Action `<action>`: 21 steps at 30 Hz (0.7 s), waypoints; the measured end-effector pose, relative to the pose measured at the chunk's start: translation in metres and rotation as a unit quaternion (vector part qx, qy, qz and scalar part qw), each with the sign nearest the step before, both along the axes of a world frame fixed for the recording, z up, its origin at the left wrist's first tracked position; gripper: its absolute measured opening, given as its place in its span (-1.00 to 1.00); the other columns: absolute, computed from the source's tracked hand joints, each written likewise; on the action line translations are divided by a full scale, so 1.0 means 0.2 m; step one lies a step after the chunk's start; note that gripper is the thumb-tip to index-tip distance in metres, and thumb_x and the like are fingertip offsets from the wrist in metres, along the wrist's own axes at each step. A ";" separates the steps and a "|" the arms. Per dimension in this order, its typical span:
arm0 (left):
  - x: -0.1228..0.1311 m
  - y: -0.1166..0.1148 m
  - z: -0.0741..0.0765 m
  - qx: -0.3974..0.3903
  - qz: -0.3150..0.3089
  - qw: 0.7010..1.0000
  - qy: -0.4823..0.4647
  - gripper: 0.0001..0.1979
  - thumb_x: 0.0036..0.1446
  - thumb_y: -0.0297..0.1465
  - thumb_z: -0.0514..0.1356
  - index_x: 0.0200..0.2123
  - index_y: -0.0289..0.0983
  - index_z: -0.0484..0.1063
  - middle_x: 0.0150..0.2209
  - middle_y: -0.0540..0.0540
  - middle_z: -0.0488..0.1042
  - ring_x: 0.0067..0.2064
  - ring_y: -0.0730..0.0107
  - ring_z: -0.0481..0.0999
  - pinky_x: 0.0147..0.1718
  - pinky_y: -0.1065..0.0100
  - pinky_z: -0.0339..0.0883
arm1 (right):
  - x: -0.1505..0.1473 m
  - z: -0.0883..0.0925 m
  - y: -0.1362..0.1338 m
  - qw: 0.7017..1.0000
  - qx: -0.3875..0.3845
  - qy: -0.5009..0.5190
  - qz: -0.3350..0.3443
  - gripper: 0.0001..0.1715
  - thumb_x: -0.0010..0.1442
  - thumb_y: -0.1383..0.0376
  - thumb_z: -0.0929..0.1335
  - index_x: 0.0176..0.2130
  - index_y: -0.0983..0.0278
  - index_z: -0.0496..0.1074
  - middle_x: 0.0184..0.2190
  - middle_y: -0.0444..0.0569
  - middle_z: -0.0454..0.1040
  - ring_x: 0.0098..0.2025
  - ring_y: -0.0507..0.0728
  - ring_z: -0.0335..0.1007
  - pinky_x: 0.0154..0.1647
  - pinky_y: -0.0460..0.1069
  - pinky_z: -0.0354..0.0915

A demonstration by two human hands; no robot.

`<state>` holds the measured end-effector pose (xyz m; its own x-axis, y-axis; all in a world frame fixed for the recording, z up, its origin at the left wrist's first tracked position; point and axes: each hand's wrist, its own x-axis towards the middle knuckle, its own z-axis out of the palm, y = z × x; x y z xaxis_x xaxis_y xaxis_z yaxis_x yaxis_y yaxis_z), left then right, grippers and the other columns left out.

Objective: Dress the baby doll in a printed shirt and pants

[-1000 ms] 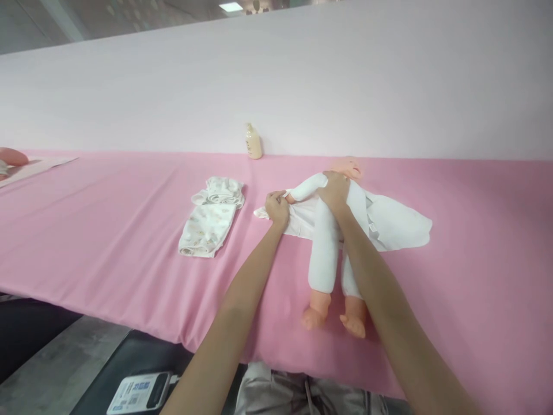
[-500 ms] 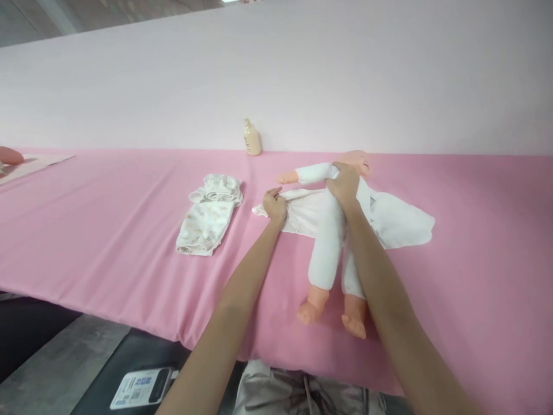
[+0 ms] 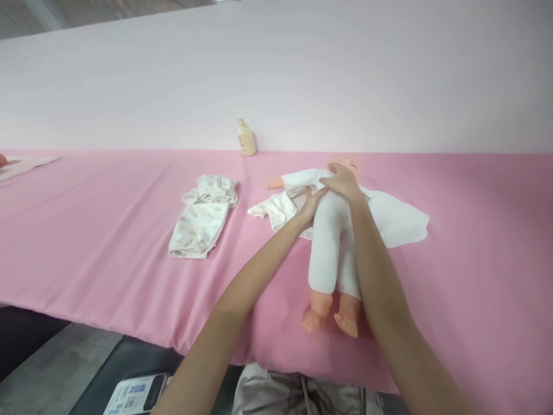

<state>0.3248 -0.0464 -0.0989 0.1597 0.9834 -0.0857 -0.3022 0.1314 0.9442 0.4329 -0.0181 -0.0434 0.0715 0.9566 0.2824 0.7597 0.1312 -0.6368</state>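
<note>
A baby doll (image 3: pixel 327 248) with a white cloth body lies on its back, feet towards me, over a spread white baby top (image 3: pixel 396 219). My right hand (image 3: pixel 343 183) grips its upper chest near the head, which it partly hides. Against the doll's side at the left, my left hand (image 3: pixel 311 206) holds the torso, thumb up; some of its fingers are hidden. One doll arm (image 3: pixel 298 178) stretches out to the left above a crumpled, patterned sleeve of the top. The doll's other arm is hidden.
Folded patterned baby clothes (image 3: pixel 202 222) lie to the left on the pink table cover (image 3: pixel 108 242). By the back wall stands a cream pump bottle (image 3: pixel 246 139). A pale sheet (image 3: pixel 26 166) lies at the far left. Below the table edge, a white printed card-like object (image 3: pixel 136 395) rests on a dark surface.
My left hand has let go of the top's sleeve and moved right onto the doll's side. The doll has rolled from a tilt to flatter on its back. The sleeve now lies loosely bunched.
</note>
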 end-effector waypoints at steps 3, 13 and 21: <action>-0.04 -0.03 0.04 -0.044 -0.098 0.994 -0.026 0.03 -0.20 -0.21 0.39 0.24 -0.20 -0.15 0.01 -0.25 0.40 -0.09 0.11 0.51 -0.20 0.21 0.43 | 0.16 0.00 -0.01 0.997 -0.027 0.055 -0.036 -0.41 0.03 0.31 0.31 0.09 0.31 0.31 0.07 0.11 0.37 0.04 0.23 0.33 0.00 0.06 0.27; -0.09 0.03 0.05 -0.046 -0.057 0.997 0.005 -0.01 -0.27 -0.36 0.40 0.18 -0.16 -0.11 0.03 -0.22 0.37 -0.12 0.14 0.52 -0.25 0.22 0.47 | 0.45 -0.16 -0.09 0.979 -0.139 0.000 -0.148 -0.42 -0.10 0.57 0.23 -0.09 0.30 0.49 -0.09 0.08 0.50 -0.09 0.19 0.43 -0.06 0.05 0.30; -0.25 0.06 0.22 0.030 -0.026 0.999 0.006 -0.12 -0.11 -0.46 0.28 0.24 -0.20 -0.11 0.00 -0.18 0.45 -0.08 0.13 0.52 -0.12 0.13 0.44 | 0.52 -0.21 -0.05 0.980 -0.099 0.014 -0.174 -0.49 -0.14 0.59 0.23 -0.22 0.34 0.54 -0.28 0.09 0.55 -0.29 0.16 0.47 -0.26 -0.01 0.34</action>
